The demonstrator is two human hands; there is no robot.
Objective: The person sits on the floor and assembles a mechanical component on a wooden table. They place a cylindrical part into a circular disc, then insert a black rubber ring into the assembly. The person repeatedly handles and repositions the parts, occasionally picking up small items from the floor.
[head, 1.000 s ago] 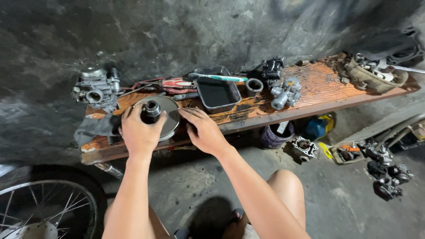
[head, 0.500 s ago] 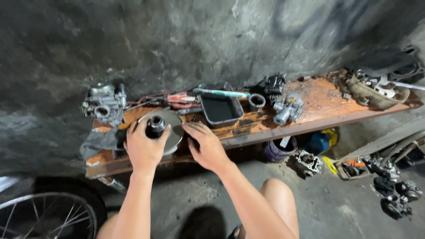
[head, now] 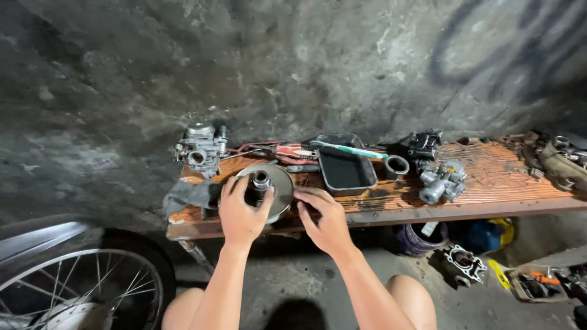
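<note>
On the wooden bench (head: 489, 177), left hand (head: 241, 211) clenched around pulley hub (head: 260, 181) to steady it, right hand (head: 327, 217) resting flat, fingers released, beside metal disc (head: 282, 189).

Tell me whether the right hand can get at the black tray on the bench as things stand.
Probably yes. The right hand rests on the wooden bench just in front of the black tray, holds nothing, and nothing lies between them. The left hand grips the round metal part off to the side.

No packages, labels, signs or screens clearly visible on bench or floor.
</note>
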